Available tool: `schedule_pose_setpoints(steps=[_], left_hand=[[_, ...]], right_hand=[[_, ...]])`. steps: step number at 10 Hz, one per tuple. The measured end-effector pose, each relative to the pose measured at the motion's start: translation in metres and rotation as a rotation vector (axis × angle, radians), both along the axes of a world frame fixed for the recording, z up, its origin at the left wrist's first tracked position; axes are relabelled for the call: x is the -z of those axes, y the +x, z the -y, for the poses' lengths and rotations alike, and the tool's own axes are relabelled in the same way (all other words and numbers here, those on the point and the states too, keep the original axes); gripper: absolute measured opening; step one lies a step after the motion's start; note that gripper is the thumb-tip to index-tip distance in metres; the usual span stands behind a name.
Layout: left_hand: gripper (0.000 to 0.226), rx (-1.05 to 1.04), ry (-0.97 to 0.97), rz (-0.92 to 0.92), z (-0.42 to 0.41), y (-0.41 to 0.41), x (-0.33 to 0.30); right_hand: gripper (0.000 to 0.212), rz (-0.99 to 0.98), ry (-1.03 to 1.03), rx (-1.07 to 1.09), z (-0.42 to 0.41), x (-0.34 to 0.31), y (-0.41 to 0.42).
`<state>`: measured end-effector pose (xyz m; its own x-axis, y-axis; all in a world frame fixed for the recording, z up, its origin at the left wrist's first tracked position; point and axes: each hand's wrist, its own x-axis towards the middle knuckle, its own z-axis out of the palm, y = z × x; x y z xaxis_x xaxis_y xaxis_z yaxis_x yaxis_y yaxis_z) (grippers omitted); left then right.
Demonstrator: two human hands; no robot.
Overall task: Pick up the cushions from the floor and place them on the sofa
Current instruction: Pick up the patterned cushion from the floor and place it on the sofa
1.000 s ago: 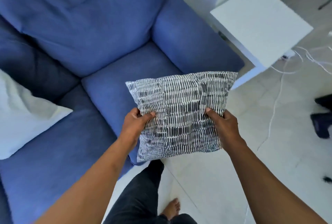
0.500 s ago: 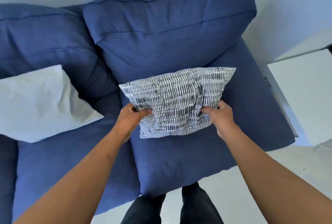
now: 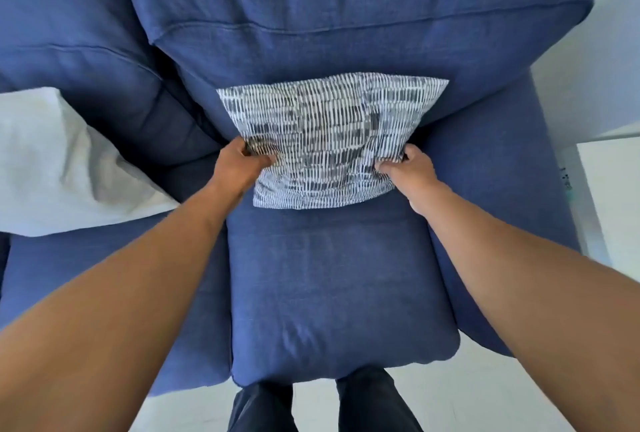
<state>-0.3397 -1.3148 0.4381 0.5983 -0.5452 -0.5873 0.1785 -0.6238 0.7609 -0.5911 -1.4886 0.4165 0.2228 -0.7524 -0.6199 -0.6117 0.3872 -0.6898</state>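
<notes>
both hands, left hand [image 3: 239, 164] and right hand [image 3: 410, 170], gripping cushion [image 3: 329, 140] sides, arms reaching forward, cushion leaning against sofa [image 3: 332, 275] backrest.

Bright even daylight, wide-angle edge distortion

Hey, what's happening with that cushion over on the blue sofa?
A person is setting a black-and-white patterned cushion on the blue sofa. The left hand and the right hand each pinch a lower side of it, and its top edge leans against the sofa's back cushion. The grip is not yet released. A white cushion already lies on the seat to the left.
</notes>
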Motion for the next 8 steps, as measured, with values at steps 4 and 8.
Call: schedule_pose_setpoints(steps=[4, 8], left_hand=[[0.012, -0.276, -0.088, 0.067, 0.056, 0.043, -0.022], [0.036, -0.4, -0.079, 0.176, 0.021, 0.012, -0.032]], right_hand=[[0.028, 0.236, -0.028, 0.123, 0.098, -0.036, 0.017], [0.041, 0.113, -0.218, 0.14, 0.088, -0.042, 0.004]])
